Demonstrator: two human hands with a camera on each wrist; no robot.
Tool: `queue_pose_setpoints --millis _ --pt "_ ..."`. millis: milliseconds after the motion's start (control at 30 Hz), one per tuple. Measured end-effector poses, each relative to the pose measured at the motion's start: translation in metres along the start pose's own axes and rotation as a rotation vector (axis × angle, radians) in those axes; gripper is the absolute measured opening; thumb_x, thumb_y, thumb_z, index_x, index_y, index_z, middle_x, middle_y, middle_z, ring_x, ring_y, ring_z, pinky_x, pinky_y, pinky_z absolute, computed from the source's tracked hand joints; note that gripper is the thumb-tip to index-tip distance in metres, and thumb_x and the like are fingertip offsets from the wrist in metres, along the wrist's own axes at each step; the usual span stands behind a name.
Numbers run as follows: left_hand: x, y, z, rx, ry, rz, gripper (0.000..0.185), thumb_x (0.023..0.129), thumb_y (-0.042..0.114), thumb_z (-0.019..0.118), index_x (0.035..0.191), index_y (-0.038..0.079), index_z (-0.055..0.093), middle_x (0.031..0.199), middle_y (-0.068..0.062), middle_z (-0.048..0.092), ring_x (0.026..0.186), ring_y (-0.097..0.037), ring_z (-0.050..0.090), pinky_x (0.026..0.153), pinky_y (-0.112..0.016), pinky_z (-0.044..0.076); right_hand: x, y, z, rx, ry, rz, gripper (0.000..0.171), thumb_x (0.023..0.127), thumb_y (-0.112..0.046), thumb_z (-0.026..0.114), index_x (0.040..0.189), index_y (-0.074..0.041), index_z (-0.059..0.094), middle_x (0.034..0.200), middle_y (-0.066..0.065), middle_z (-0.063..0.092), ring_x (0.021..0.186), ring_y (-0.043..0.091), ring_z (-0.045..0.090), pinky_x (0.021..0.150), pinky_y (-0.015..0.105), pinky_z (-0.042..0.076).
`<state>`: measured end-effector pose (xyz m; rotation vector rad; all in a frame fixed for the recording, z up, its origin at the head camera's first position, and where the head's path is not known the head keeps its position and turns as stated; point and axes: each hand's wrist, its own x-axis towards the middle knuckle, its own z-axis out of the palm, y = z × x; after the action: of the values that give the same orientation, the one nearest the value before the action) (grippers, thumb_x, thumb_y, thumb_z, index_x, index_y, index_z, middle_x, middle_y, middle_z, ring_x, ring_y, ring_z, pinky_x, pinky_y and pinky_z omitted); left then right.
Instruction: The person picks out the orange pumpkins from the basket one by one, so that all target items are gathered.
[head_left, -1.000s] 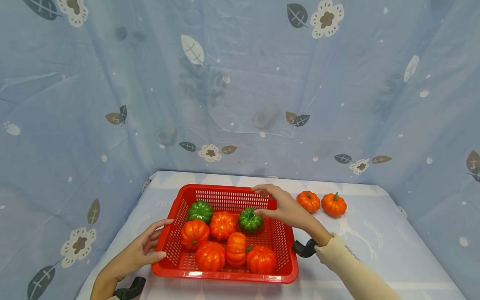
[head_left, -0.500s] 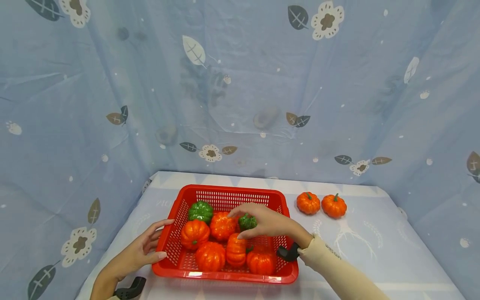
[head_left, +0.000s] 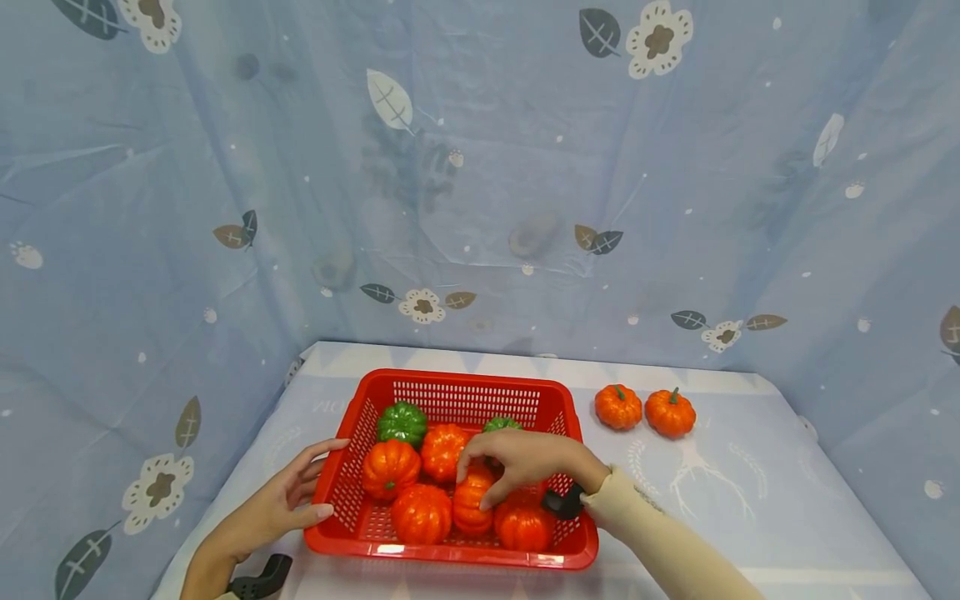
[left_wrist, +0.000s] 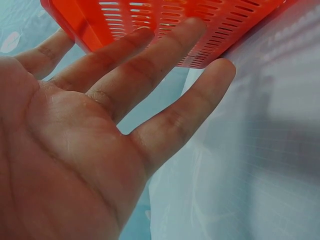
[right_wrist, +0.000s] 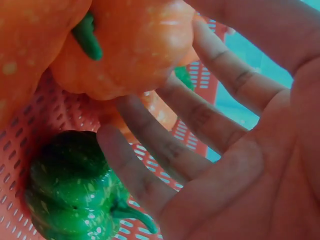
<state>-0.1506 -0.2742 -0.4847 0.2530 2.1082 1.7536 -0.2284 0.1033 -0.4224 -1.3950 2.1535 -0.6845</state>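
Observation:
A red plastic basket (head_left: 390, 549) holds several toy pumpkins. My right hand (head_left: 528, 457) reaches into it, fingers bent over the upright orange pumpkin (head_left: 471, 510) at front centre and thumb against its near side. In the right wrist view the right hand's fingertips (right_wrist: 131, 107) lie right at the orange pumpkin's (right_wrist: 135, 50) lower edge, above a green pumpkin (right_wrist: 75, 190). My left hand (head_left: 273, 504) rests at the basket's left side with fingers spread. In the left wrist view those fingers (left_wrist: 150, 65) are nearly straight along the perforated wall (left_wrist: 200, 30).
Inside the basket are another green pumpkin (head_left: 402, 423) and more orange ones (head_left: 422, 514). Two small orange pumpkins, a left one (head_left: 618, 407) and a right one (head_left: 671, 412), stand on the table right of the basket. A patterned blue curtain (head_left: 480, 208) hangs behind and at both sides.
My right hand has come from the basket's back right, forward and left, down onto the upright orange pumpkin. The left hand and basket have stayed in place.

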Motion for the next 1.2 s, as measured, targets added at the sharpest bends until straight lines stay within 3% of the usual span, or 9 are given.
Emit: queue_pose_setpoints --millis 133,333,500,800,967,1200 --pt "0.0 -0.001 0.0 0.007 0.007 -0.002 0.073 0.09 0.01 0.064 0.146 0.036 0.027 0.151 -0.013 0.026 0.13 -0.04 0.037 0.087 -0.041 0.053 0.003 0.004 0.001 0.021 -0.024 0.005 0.039 0.081 -0.033 0.076 0.116 -0.023 0.061 0.112 -0.014 0.059 0.097 0.014 0.053 0.083 0.033 0.05" --pt "0.001 0.0 0.0 0.003 0.021 -0.019 0.071 0.089 0.012 0.064 0.145 0.038 0.028 0.151 -0.012 0.027 0.13 -0.04 0.037 0.086 -0.042 0.053 0.005 0.002 0.0 -0.001 -0.027 -0.011 0.043 0.083 -0.039 0.073 0.12 -0.021 0.061 0.116 -0.014 0.059 0.103 0.003 0.052 0.09 0.023 0.045" --pt "0.001 0.0 0.001 0.003 0.022 -0.019 0.072 0.089 0.012 0.064 0.145 0.038 0.028 0.151 -0.012 0.027 0.13 -0.04 0.037 0.086 -0.042 0.053 0.009 0.001 -0.001 -0.105 0.083 0.019 0.046 0.084 -0.048 0.068 0.121 -0.023 0.059 0.116 -0.017 0.058 0.105 0.001 0.052 0.092 0.024 0.043" --pt "-0.001 -0.001 0.003 0.014 0.029 -0.019 0.072 0.089 0.014 0.065 0.146 0.037 0.028 0.151 -0.016 0.027 0.13 -0.042 0.036 0.085 -0.042 0.054 0.029 -0.002 -0.004 -0.096 0.336 0.105 0.056 0.078 -0.045 0.075 0.122 -0.019 0.051 0.113 -0.012 0.058 0.106 0.008 0.047 0.091 0.026 0.043" --pt "-0.002 -0.001 0.002 0.013 0.03 -0.017 0.072 0.089 0.013 0.064 0.146 0.037 0.028 0.151 -0.015 0.027 0.131 -0.042 0.036 0.086 -0.042 0.053 0.035 -0.002 -0.003 -0.129 0.376 0.181 0.053 0.075 -0.043 0.079 0.117 -0.022 0.053 0.111 -0.014 0.057 0.103 0.01 0.045 0.087 0.026 0.044" --pt "0.0 -0.002 0.001 0.016 0.033 -0.022 0.071 0.089 0.013 0.065 0.145 0.037 0.028 0.151 -0.014 0.027 0.13 -0.041 0.037 0.086 -0.042 0.053 0.032 0.0 -0.002 -0.236 0.417 0.312 0.061 0.073 -0.067 0.066 0.118 -0.027 0.055 0.109 -0.012 0.057 0.097 0.009 0.052 0.085 0.031 0.048"
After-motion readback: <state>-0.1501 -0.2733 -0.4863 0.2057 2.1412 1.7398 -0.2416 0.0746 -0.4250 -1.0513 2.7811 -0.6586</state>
